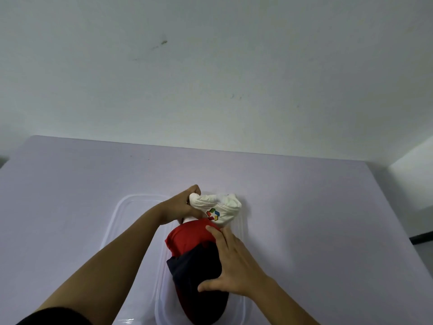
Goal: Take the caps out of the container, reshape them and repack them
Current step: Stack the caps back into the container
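Observation:
A white cap (222,205) with a coloured logo lies crumpled at the far end of a row of caps. My left hand (185,205) is shut on its left end. Just below it sits a red cap (187,238), and nearest me a dark navy cap (194,270) with a red brim. My right hand (232,261) rests flat on the right side of the navy and red caps, fingers spread. The caps lie in a clear plastic container (241,308); its walls are faint and hard to trace.
A clear plastic lid or second tray (126,207) lies to the left, under my left forearm. The pale lilac table (316,219) ends at a white wall behind. The table's right edge drops off to a dark floor.

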`<state>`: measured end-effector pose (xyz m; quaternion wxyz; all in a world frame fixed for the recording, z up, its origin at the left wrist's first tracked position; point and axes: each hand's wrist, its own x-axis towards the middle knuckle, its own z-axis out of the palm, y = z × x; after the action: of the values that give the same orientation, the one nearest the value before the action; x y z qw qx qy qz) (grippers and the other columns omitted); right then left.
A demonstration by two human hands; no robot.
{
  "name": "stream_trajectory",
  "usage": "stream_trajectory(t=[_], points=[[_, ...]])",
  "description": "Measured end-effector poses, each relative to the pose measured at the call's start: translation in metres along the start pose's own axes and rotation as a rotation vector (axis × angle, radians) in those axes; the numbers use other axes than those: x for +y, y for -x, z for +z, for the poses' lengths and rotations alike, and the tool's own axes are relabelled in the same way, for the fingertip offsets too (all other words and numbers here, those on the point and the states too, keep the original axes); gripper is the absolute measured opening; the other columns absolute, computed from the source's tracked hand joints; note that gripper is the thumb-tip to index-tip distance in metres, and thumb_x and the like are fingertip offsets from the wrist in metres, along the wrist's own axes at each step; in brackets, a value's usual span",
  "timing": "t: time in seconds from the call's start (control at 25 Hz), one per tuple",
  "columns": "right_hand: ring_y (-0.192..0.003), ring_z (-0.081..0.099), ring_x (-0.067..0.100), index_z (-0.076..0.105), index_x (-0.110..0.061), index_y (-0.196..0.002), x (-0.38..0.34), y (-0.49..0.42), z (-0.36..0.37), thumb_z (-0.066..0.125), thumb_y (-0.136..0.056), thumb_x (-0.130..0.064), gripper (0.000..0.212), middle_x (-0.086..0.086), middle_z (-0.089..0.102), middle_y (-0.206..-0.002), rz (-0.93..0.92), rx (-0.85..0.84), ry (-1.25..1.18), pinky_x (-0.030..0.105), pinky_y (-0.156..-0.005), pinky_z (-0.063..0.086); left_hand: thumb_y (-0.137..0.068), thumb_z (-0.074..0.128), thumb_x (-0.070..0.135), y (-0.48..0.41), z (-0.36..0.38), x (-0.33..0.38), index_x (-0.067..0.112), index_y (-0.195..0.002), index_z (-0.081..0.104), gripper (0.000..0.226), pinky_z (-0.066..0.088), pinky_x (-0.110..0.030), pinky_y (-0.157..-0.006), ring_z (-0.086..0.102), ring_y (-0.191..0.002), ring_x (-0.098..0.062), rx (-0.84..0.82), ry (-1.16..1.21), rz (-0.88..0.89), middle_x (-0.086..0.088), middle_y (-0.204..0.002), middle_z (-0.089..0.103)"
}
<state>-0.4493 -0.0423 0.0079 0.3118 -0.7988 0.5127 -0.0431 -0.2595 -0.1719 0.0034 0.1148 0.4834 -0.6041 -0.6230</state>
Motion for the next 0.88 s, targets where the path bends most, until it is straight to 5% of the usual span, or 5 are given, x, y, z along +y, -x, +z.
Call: stream_trajectory(t=[0.2,0.32,0.48,0.72,0.88], points=[[-0.138,0.019,0.010,0.009,-0.029,-0.146,0.015,-0.005,-0.009,0.049,-0.074,-0.074,0.094,-0.009,0.013,-0.149,0.040,0.153,-0.226,0.037,-0.118,0.020,-0.073,0.070,0.012,0.002,-0.003,-0.017,0.019,-0.089,0.038,0.036,0.043,-0.028,-0.049,0.053,-0.076,-0.019,-0.013,0.103,-0.093,-0.009,-0.094,0.054],[-0.133,0.031,0.018,0.024,-0.023,-0.144,0.047,-0.028,-0.025,0.043,-0.092,-0.042,0.059,-0.003,0.026,-0.150,0.116,0.378,-0.124,0.043,-0.111,0.030,-0.072,0.071,0.014,-0.002,-0.005,-0.020,0.020,-0.091,0.040,0.037,0.047,-0.032,-0.054,0.059,-0.087,-0.025,-0.016,0.110,-0.116,-0.018,-0.108,0.058],[-0.131,0.031,0.022,0.036,-0.020,-0.138,0.071,-0.060,-0.037,0.041,-0.095,-0.044,0.049,-0.002,0.042,-0.144,0.188,0.067,0.279,0.039,-0.103,0.027,-0.078,0.072,0.020,-0.005,0.002,-0.024,0.023,-0.092,0.041,0.034,0.045,-0.028,-0.052,0.056,-0.081,-0.020,-0.006,0.104,-0.146,-0.013,-0.099,0.057],[-0.115,0.045,0.027,0.049,-0.014,-0.119,0.073,-0.086,-0.038,0.031,-0.098,-0.046,0.042,0.004,0.063,-0.120,0.228,0.028,0.484,0.039,-0.087,0.032,-0.084,0.065,0.040,-0.020,-0.009,-0.016,0.009,-0.115,0.060,0.045,0.042,-0.032,-0.089,0.053,-0.105,-0.023,0.172,-0.782,-0.043,-0.006,-0.113,0.056],[-0.112,0.048,0.028,0.049,-0.015,-0.121,0.073,-0.097,-0.033,0.039,-0.094,-0.050,0.045,0.006,0.067,-0.111,0.261,0.076,0.522,0.037,-0.086,0.033,-0.091,0.052,0.033,-0.027,-0.009,-0.015,0.004,-0.085,0.059,0.030,0.036,-0.031,-0.068,0.049,-0.082,-0.023,0.178,-0.937,-0.139,-0.005,-0.078,0.052]])
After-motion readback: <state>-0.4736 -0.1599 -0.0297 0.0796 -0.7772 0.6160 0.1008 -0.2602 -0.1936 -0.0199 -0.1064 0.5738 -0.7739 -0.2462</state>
